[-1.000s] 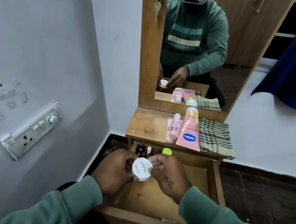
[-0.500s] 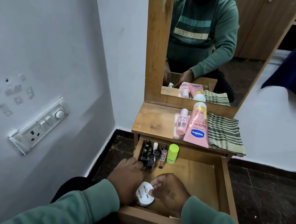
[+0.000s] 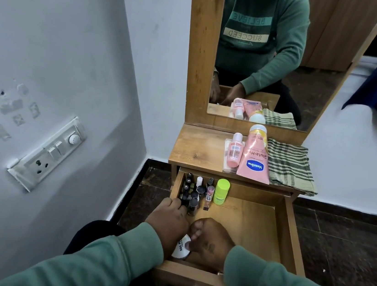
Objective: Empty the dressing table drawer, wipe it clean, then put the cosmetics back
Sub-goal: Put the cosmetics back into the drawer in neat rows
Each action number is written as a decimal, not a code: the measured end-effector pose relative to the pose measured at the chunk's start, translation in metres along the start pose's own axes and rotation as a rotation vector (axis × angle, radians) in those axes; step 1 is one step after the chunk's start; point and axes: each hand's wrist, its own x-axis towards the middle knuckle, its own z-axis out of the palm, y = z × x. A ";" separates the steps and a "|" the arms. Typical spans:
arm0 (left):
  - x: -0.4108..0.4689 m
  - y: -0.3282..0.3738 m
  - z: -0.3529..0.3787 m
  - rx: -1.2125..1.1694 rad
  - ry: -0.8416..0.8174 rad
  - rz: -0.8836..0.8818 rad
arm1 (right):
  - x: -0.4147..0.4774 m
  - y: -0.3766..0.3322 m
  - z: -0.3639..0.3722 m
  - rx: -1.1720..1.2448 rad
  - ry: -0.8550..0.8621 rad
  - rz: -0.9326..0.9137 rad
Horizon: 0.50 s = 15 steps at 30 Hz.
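We saw the left hand and the right hand close together, both curled round a white jar held low between them at the front left of the open drawer. Small bottles stood at its back left corner, and a pink tube lay on the tabletop.

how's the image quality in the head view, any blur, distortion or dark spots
Head view: soft, even light; the Vaseline tube label reads sharp; the mirror frame leans from wide-angle distortion; the white jar is partly shaded; the sleeves at the bottom edge look softer.
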 end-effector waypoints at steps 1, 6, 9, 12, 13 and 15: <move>0.001 0.001 0.000 0.013 0.006 0.000 | 0.001 0.000 0.000 -0.001 0.002 -0.001; 0.004 0.003 0.000 0.043 0.014 -0.008 | 0.001 0.002 0.000 0.004 0.003 -0.006; 0.004 0.003 0.001 0.047 0.020 -0.010 | 0.001 0.001 0.000 -0.005 0.017 -0.032; 0.005 0.003 0.003 0.035 0.031 -0.016 | 0.002 0.001 -0.001 0.010 0.031 -0.035; 0.005 0.002 0.003 0.030 0.034 -0.018 | 0.002 -0.001 -0.001 0.018 0.035 -0.050; 0.005 0.001 0.003 0.014 0.034 -0.020 | 0.004 -0.002 -0.001 -0.031 0.040 -0.091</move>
